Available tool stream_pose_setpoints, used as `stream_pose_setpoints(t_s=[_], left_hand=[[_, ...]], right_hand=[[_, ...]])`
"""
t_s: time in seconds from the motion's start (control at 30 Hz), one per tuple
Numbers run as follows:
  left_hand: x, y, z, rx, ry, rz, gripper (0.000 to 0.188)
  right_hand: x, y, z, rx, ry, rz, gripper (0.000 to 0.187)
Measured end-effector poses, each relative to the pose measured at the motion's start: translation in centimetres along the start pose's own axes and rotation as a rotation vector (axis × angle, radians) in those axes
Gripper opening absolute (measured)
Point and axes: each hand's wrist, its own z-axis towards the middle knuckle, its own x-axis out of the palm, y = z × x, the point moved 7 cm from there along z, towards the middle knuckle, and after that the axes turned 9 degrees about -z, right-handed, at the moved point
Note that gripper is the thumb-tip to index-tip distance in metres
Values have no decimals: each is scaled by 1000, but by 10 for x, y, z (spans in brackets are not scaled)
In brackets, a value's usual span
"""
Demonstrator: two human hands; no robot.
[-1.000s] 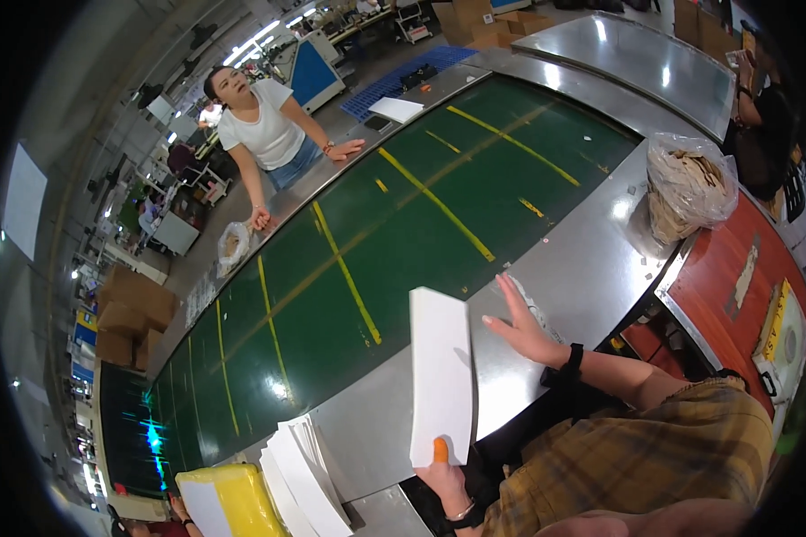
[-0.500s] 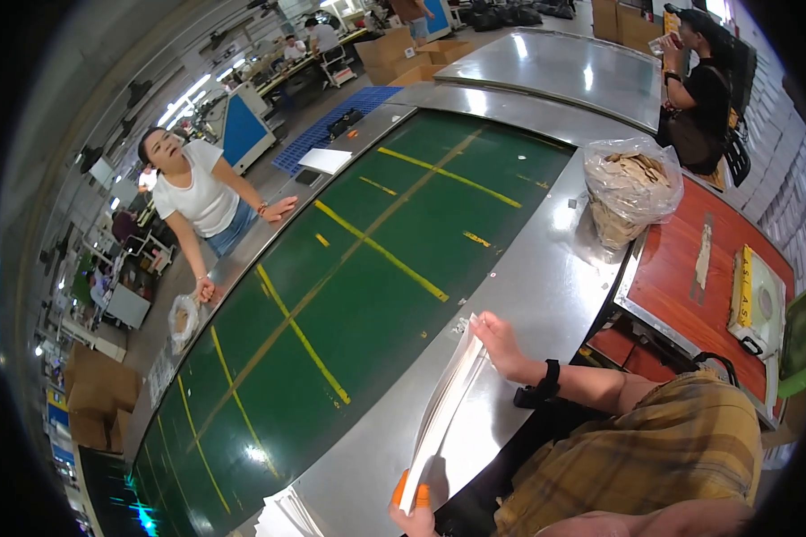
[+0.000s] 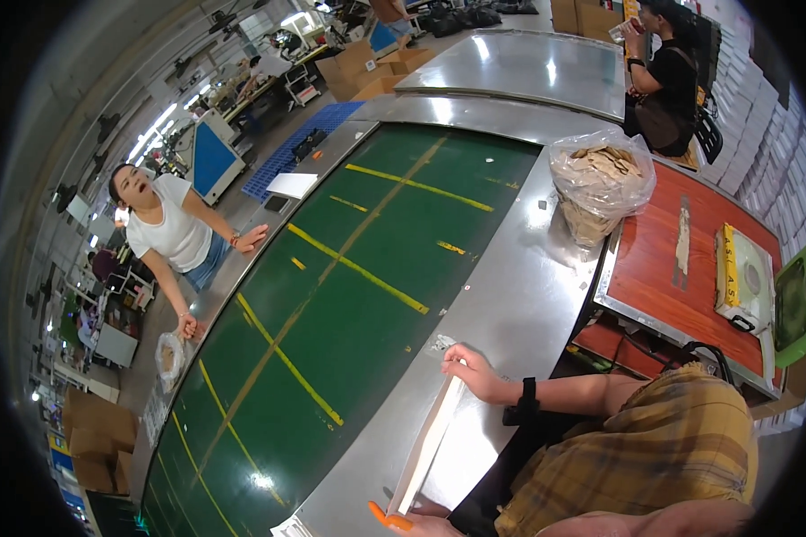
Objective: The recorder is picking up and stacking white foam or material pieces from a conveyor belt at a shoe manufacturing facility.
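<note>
White stack (image 3: pixel 432 445): held roughly on edge between both hands, over the metal tabletop (image 3: pixel 501 295); whether the surface is touched cannot be told.
Right hand (image 3: pixel 476 374): seen at 1 o'clock from the stack; its grip is closed on the far end.
Left hand (image 3: pixel 424 525): seen at 6 o'clock; the near end is gripped; orange finger covers (image 3: pixel 398 522) are worn.
Green belt (image 3: pixel 367 331): seen at 11 o'clock; crossed by yellow lines.
Plastic bag (image 3: pixel 600 183): seen at 1 o'clock; filled with brown pieces.

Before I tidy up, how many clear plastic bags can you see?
2: a large bag beside the red tabletop, and a small bag near a co-worker's hand. Others may be hidden.
</note>
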Motion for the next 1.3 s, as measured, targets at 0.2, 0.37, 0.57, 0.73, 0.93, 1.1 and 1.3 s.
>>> stream_pose_setpoints(t_s=[0.2, 0.37, 0.57, 0.73, 0.93, 1.1, 1.3], left_hand=[[12, -4, -1, -37, -196, -254, 68], [28, -35, -4, -105, -274, -309, 56], [31, -50, -12, -216, -331, -203, 47], [20, -78, -1, -105, -322, -115, 55], [19, -26, 25, -253, -230, -280, 32], [15, 41, 22, -122, -283, -697, 32], [7, 42, 17, 68, -306, -440, 58]], right_hand=[[3, -1, -3, 11, 124, -132, 26], [6, -2, -6, 112, 272, -185, 32], [-1, 8, -12, 94, 123, -36, 35], [6, 28, -6, 26, 212, -101, 32], [1, -8, 8, -72, 237, -42, 22], [5, -31, -8, -221, 235, -87, 35], [6, -49, 5, 16, 309, 55, 33]])
